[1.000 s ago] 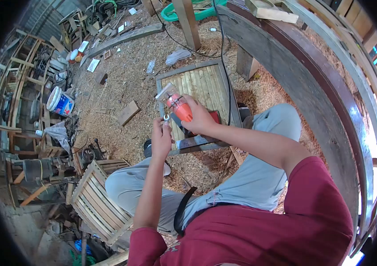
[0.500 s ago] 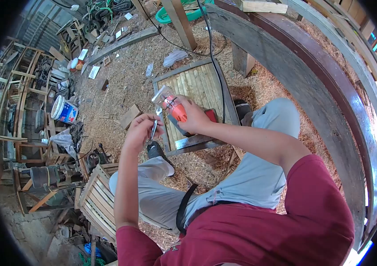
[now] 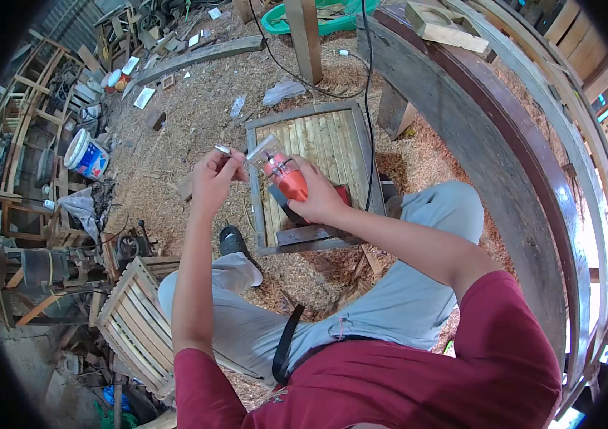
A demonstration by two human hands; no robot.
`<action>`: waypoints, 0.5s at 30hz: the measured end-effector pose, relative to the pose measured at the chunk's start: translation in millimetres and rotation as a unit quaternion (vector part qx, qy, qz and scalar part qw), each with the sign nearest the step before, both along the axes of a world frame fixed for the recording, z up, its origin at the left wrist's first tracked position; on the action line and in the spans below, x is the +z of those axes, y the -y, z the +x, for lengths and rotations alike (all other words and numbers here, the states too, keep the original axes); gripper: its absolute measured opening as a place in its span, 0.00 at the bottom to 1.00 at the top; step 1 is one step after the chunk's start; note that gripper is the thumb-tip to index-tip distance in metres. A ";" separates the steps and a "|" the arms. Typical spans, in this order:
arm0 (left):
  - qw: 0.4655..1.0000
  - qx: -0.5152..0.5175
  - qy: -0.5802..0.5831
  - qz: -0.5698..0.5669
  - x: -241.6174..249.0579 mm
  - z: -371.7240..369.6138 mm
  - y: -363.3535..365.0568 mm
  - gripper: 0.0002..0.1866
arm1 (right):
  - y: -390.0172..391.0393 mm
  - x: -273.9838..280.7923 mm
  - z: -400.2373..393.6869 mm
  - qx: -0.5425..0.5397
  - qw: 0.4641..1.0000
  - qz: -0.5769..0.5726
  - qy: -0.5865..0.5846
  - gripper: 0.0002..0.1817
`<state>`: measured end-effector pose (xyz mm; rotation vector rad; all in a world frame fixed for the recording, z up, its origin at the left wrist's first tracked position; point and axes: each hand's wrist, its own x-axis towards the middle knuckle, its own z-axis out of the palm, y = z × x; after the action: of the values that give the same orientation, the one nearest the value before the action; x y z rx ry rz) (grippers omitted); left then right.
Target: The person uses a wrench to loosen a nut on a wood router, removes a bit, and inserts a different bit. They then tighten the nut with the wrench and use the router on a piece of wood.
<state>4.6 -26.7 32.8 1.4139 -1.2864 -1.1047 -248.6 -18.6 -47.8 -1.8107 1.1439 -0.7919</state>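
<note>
At mid-frame, the orange trim router (image 3: 292, 185) is gripped in the right hand (image 3: 318, 196), best kept steady; a metal wrench (image 3: 222, 149) is pinched by the left hand (image 3: 215, 175).

One head-worn view looks forward and down — left hand (image 3: 213, 176), right hand (image 3: 320, 197) near.

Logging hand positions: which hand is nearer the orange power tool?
Right. The right hand grips the orange power tool; the left hand is left of its clear base.

Smooth plastic power tool (image 3: 292, 184), shiny metal wrench (image 3: 223, 149), matt wood panel (image 3: 327, 143)
</note>
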 end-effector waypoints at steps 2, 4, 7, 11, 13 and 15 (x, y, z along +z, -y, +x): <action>1.000 -0.002 0.026 -0.008 -7.2 2.5 4.8 0.12 | -0.8 3.9 -1.6 0.002 1.000 0.007 0.007 0.55; 0.995 -0.019 0.096 0.001 -11.9 10.4 7.9 0.17 | 1.1 3.4 -1.8 0.007 1.000 0.018 -0.006 0.56; 0.995 -0.021 0.043 -0.088 -18.5 -2.7 14.3 0.18 | 1.5 3.3 -0.8 0.012 1.000 0.011 -0.009 0.56; 0.994 -0.019 -0.044 -0.097 -24.4 -15.2 17.8 0.14 | -0.1 8.1 -0.4 0.017 0.999 0.027 -0.002 0.57; 0.983 0.002 -0.172 -0.056 -20.1 -28.1 19.5 0.13 | -0.9 11.2 1.1 0.015 0.999 0.029 -0.003 0.56; 0.972 0.023 -0.231 -0.023 -11.3 -34.6 19.8 0.13 | -0.4 12.7 1.4 0.013 1.000 0.025 -0.001 0.55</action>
<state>-30.0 -46.5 21.5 1.0630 -0.9322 -1.2712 -247.1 -18.2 -35.0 -1.7825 1.1304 -0.7402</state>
